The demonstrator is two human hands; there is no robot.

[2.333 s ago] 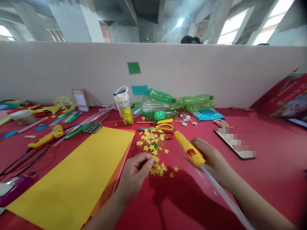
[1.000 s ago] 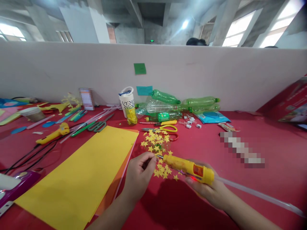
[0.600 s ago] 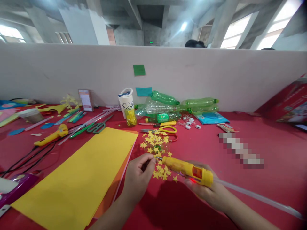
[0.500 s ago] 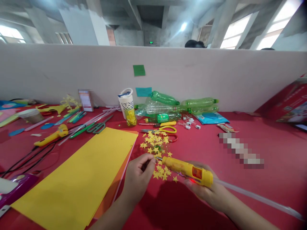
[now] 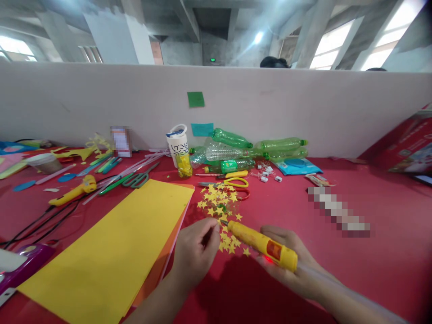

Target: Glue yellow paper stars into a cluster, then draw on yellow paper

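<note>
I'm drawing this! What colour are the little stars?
The stars are yellow, clearest in the head view.

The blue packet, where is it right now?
The blue packet lies right of centre in the head view, just in front of the light green bottles.

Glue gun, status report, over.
Right hand gripping yellow glue gun, red light lit. Left hand pinched shut by nozzle, any contents hidden. Loose yellow stars crowd the work spot.
</note>
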